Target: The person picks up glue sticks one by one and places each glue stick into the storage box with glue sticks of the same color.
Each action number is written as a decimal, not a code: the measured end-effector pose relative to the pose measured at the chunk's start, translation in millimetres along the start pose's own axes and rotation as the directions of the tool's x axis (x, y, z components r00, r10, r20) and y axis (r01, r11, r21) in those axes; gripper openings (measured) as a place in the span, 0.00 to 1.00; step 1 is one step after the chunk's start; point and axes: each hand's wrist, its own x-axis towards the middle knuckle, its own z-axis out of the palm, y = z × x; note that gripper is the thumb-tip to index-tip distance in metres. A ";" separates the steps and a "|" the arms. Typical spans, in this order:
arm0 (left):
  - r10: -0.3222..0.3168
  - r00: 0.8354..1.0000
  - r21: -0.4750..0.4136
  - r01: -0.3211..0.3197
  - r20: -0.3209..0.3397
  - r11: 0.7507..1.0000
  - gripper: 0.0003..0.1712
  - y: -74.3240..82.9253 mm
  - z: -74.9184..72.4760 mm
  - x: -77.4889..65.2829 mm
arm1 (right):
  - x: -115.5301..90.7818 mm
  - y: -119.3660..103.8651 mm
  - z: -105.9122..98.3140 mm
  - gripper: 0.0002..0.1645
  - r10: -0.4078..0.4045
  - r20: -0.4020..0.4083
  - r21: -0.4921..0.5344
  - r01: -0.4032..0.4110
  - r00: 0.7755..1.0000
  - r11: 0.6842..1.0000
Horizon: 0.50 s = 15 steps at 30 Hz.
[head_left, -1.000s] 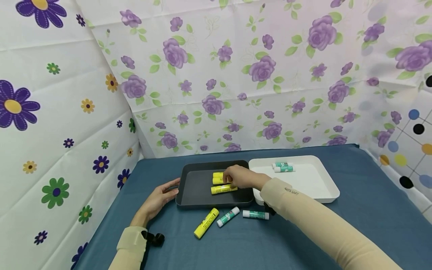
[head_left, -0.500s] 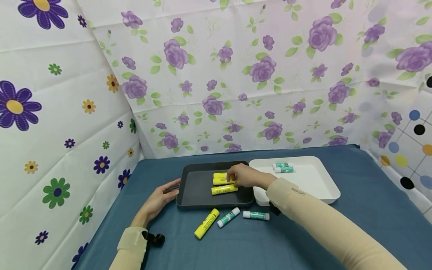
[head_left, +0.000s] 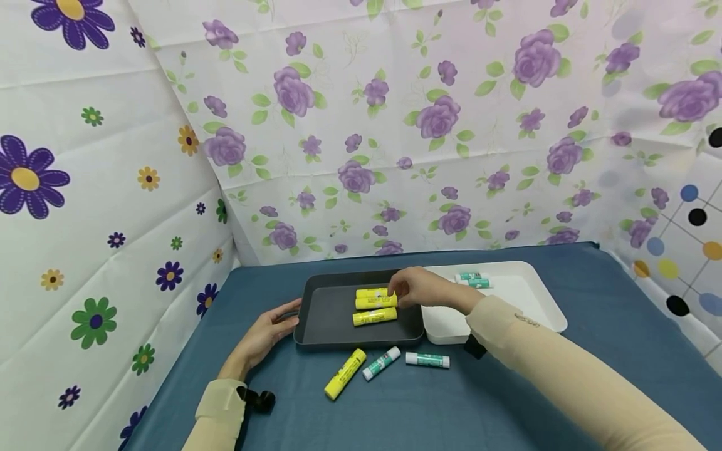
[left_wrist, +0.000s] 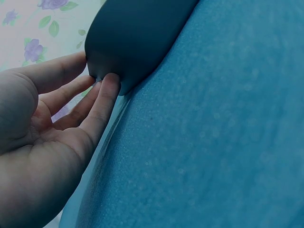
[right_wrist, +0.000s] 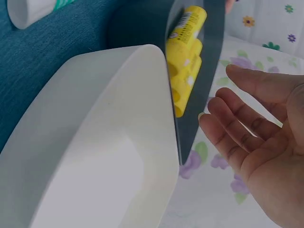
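Observation:
My left hand (head_left: 267, 334) touches the left wall of a dark grey tray (head_left: 329, 313) with extended fingers; in the left wrist view its fingertips (left_wrist: 111, 81) meet the tray's corner. Three yellow glue sticks (head_left: 375, 316) lie crosswise in that tray's right half, two of them side by side at the back. Just right of them, my right hand (head_left: 423, 289) hovers over the tray's right edge. The right wrist view shows its fingers (right_wrist: 259, 85) loosely bent, holding nothing, apart from the yellow glue sticks (right_wrist: 183, 61).
A white tray (head_left: 536, 307) adjoins the dark one on the right, with two green-and-white glue sticks (head_left: 474, 283) near its back. On the blue cloth in front lie a yellow glue stick (head_left: 345, 374), a tilted green one (head_left: 381, 363) and another green one (head_left: 427, 360).
My right hand has let go of the yellow glue sticks and drawn back to the right, uncovering their right ends. My left hand has stayed at the dark tray.

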 end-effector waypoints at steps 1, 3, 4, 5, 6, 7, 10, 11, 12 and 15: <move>-0.001 1.000 0.002 0.001 -0.001 1.000 0.36 -0.1 0.0 -0.1 | -2.7 0.1 -1.5 0.14 -0.002 -0.006 0.013 0.002 1.000 1.000; -0.003 1.000 0.002 0.003 -0.005 1.000 0.36 0.4 0.2 -0.3 | -9.0 0.4 -4.2 0.15 -0.008 -0.013 0.037 0.008 1.000 0.999; -0.005 1.000 -0.001 0.005 -0.006 1.000 0.36 0.3 0.3 -0.4 | -12.5 0.7 -5.4 0.15 -0.013 -0.015 0.047 0.013 1.000 0.999; -0.005 1.000 -0.003 0.005 -0.005 1.000 0.36 0.3 0.3 -0.6 | -16.2 0.8 -6.6 0.15 -0.021 -0.018 0.060 0.022 1.000 0.998; -0.010 1.000 -0.006 0.010 -0.010 1.000 0.35 0.2 0.5 -0.7 | -19.7 0.8 -7.4 0.15 -0.026 -0.023 0.075 0.028 0.999 0.997; -0.011 1.000 -0.007 0.011 -0.010 1.000 0.35 0.1 0.8 -0.8 | -23.2 1.0 -8.5 0.15 -0.034 -0.028 0.086 0.036 0.999 0.996; -0.013 1.000 -0.012 0.013 -0.013 1.000 0.35 -0.1 1.2 -1.0 | -33.2 2.0 -10.8 0.15 -0.058 -0.051 0.114 0.064 0.997 0.991; -0.012 1.000 -0.009 0.012 -0.012 1.000 0.35 -0.3 1.2 -0.9 | -36.5 2.3 -11.6 0.15 -0.064 -0.058 0.122 0.070 0.996 0.990; -0.013 1.000 -0.012 0.013 -0.013 1.000 0.35 -0.4 1.4 -0.7 | -39.7 2.8 -11.9 0.15 -0.064 -0.063 0.130 0.072 0.996 0.989; -0.014 1.000 -0.013 0.014 -0.014 1.000 0.35 -0.3 1.7 -0.4 | -49.0 4.5 -12.2 0.16 -0.064 -0.069 0.148 0.074 0.996 0.986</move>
